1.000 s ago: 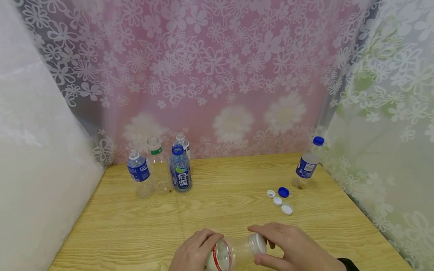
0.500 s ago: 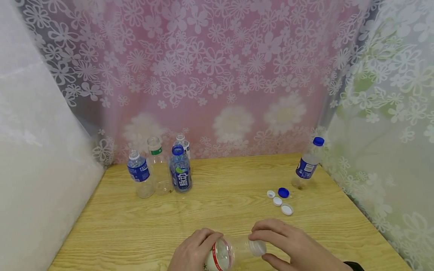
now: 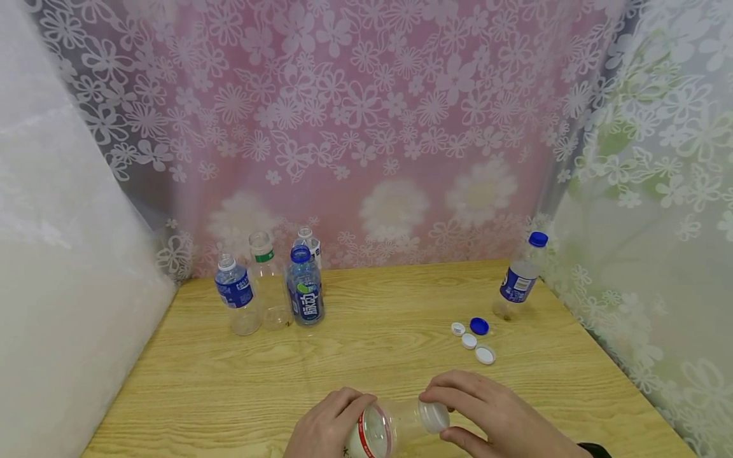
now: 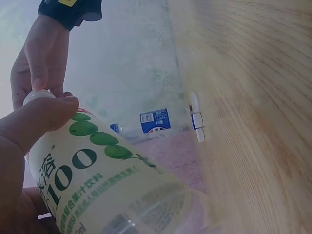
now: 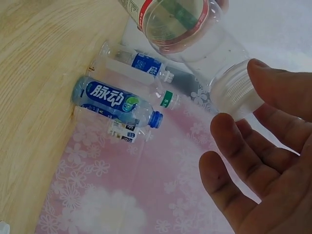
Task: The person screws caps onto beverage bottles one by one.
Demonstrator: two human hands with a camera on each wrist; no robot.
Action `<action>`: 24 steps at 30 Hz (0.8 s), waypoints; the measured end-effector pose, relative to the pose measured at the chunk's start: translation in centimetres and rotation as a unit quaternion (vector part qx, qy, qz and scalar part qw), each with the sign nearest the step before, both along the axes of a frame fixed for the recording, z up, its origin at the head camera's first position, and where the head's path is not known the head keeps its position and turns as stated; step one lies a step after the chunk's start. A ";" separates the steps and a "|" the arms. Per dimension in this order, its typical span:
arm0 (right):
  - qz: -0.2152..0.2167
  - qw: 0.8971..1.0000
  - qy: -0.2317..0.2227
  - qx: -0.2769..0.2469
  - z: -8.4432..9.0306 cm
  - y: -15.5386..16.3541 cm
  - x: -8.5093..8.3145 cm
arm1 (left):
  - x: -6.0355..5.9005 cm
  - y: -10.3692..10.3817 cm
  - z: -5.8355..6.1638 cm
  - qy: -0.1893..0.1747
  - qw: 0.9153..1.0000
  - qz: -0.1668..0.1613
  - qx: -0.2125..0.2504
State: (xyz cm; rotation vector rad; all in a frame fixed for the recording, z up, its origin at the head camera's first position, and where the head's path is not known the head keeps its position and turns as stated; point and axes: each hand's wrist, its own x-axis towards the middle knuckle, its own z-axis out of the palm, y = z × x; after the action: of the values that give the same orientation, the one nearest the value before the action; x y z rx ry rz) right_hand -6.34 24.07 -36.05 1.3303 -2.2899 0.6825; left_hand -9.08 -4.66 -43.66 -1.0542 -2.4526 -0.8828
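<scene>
Low in the head view, my left hand [image 3: 326,423] grips a clear plastic bottle [image 3: 401,421] round its body. The bottle lies on its side, neck to the right. Its pale label [image 4: 92,170] shows green fruits and "100" in the left wrist view. A white screw cap [image 3: 435,418] sits on the neck. My right hand [image 3: 492,413] pinches this cap, thumb on one side and fingertips on the other. From the right wrist, the thumb [image 5: 273,87] presses the rim of the cap while two fingers spread below it.
Several uncapped bottles stand at back left, including a blue one [image 3: 305,296] and one with a green neck band [image 3: 269,289]. A blue-capped bottle [image 3: 517,280] stands at back right. Near it lie a blue cap [image 3: 479,326] and several white caps [image 3: 485,354].
My right hand's fingers have shifted round the cap, from reaching over its far side to a wider hold at its edges. The left hand and the bottle have barely moved.
</scene>
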 end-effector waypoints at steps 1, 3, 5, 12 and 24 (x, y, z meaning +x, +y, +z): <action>-0.001 1.000 0.003 0.001 0.0 0.0 0.0 | 0.0 0.0 0.0 -0.003 1.000 -0.001 0.001; -0.004 1.000 0.008 0.003 0.0 -0.1 0.0 | 0.0 0.0 0.0 -0.008 1.000 -0.003 0.003; -0.007 1.000 0.013 0.006 0.0 -0.1 0.0 | 0.0 -0.1 0.1 -0.012 1.000 -0.007 0.002; -0.014 0.999 0.027 0.012 0.0 0.0 0.1 | 0.0 -0.1 0.2 -0.019 1.000 -0.017 0.001; -0.002 1.000 -0.012 -0.019 -0.1 0.0 0.1 | 0.0 0.2 -0.1 0.008 1.000 -0.002 0.004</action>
State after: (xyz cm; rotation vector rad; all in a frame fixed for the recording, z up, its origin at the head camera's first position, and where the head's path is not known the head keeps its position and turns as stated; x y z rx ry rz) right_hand -6.23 24.06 -36.15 1.3054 -2.2867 0.7408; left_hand -9.04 -4.44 -43.71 -1.0582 -2.4327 -0.8823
